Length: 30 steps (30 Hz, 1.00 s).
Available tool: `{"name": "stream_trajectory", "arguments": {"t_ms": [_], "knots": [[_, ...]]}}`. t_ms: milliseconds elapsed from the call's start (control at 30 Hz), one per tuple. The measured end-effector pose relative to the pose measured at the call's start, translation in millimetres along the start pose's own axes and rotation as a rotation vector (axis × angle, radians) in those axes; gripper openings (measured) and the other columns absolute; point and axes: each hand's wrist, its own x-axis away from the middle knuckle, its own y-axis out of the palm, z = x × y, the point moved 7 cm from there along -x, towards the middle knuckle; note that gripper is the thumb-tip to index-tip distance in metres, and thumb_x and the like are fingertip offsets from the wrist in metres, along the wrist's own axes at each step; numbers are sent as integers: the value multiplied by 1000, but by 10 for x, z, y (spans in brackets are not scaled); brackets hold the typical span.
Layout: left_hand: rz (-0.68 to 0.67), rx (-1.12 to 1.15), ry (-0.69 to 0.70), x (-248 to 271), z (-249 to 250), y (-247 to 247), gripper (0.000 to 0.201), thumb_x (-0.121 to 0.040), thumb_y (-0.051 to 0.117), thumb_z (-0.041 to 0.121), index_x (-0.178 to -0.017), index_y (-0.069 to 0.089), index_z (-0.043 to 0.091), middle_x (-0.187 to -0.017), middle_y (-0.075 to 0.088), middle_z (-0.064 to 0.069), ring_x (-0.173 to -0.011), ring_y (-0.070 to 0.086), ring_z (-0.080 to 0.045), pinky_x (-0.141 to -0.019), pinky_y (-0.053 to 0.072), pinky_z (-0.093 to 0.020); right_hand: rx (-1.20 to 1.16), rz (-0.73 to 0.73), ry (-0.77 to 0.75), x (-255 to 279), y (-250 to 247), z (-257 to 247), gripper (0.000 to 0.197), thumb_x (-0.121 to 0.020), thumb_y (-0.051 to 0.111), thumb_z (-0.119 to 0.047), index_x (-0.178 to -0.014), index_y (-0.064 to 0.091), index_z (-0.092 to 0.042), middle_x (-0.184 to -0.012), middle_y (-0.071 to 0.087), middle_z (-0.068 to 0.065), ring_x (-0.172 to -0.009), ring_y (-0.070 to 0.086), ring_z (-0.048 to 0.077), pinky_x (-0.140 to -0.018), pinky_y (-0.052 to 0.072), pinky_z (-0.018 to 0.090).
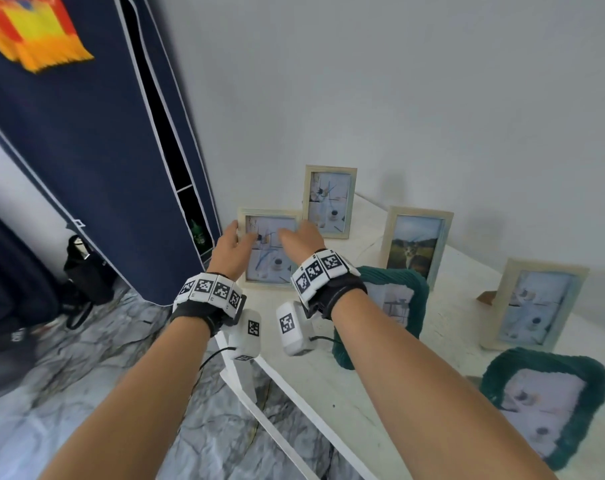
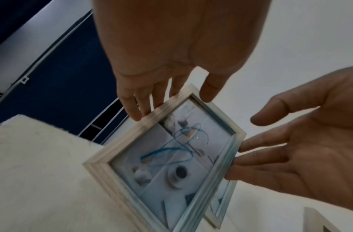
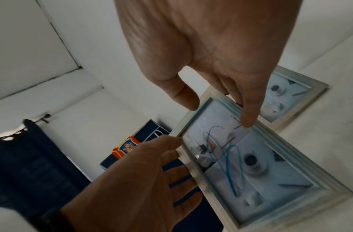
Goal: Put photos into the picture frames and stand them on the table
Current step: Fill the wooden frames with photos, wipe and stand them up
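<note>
Frame in hand: a pale wooden picture frame stands upright at the far left corner of the white table, its photo of a cup and a blue scribble facing the person.
Left hand: the left hand lies against the frame's left edge, fingers straight and touching the wood from the side, thumb at the upper corner; nothing is curled round it.
Right hand: the right hand is at the frame's right edge, fingers extended, the tips resting on the rim; the thumb stands clear of the frame.
Behind it: a second wooden frame with a like photo stands just beside and behind, near the wall.
Other frames: a frame with a cat photo and another pale frame stand further right, well apart.
Green frames: two teal fuzzy frames sit nearer the table's front edge.
Left of table: a navy fabric wardrobe over a marbled floor.
</note>
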Motion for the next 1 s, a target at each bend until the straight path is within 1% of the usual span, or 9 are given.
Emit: {"name": "stream_trajectory", "arguments": {"t_ms": [133,233,333,433,533,633,800,900,1000], "knots": [[80,-33,141,262,325,-226,53,-93,45,38,-146,41,35,-127,65,6,-112,62,-14,-97,50,-36,-65,39,-180,108,-144,-198,43,-93,45,-20,-135,41,-9,-113,51,8,-99,54,22,-76,39,30],[125,-51,288,571,756,-371,53,-99,44,16,-146,40,42,-116,67,9,-99,63,-7,-88,51,-27,-97,175,-320,289,-415,-349,5,-87,44,-22,-89,40,-23,-82,39,-6,-71,38,11,-64,34,27],[138,4,385,884,1102,-422,57,-99,45,16,-149,35,42,-114,69,7,-103,65,-11,-93,54,-38,-105,324,-413,667,-821,-418,13,-87,45,-22,-83,48,-9,-84,52,6,-77,48,22,-65,35,29],[31,110,438,1275,1405,-236,56,-100,47,10,-148,39,38,-107,72,8,-97,68,-13,-88,57,-38,-179,448,-521,1186,-1292,-344,23,-88,48,-20,-104,64,-12,-99,64,6,-90,59,19,-75,48,31],[-108,209,473,1744,1648,92,56,-100,48,7,-144,44,40,-101,72,7,-96,68,-20,-85,58,-40,-328,447,-571,1767,-1731,-54,27,-95,50,-13,-121,56,-19,-100,66,3,-87,62,19,-74,52,26],[-278,310,483,2238,1801,539,51,-97,53,18,-141,48,42,-100,70,1,-103,64,-34,-86,58,-48,-452,389,-573,2356,-2114,397,30,-101,45,-21,-131,51,-26,-107,69,2,-97,63,29,-87,54,38],[-492,292,554,3124,1938,1449,51,-100,52,19,-145,40,39,-103,68,15,-97,63,-17,-90,55,-41,-631,444,-477,3218,-2650,1425,39,-101,39,-24,-138,45,-34,-129,61,-18,-123,54,6,-104,46,33],[-560,183,551,3585,1839,2033,54,-98,54,24,-146,39,43,-111,61,10,-98,61,-5,-89,55,-40,-745,523,-386,3687,-2886,2112,41,-99,46,-25,-139,46,-32,-132,60,-12,-127,52,12,-103,45,35],[-619,81,552,4107,1755,2515,52,-98,54,24,-144,41,44,-114,58,8,-97,59,3,-86,49,-13,-785,623,-327,4188,-3063,2712,45,-93,56,-37,-137,49,-29,-139,54,1,-132,47,24,-111,32,52]]}}
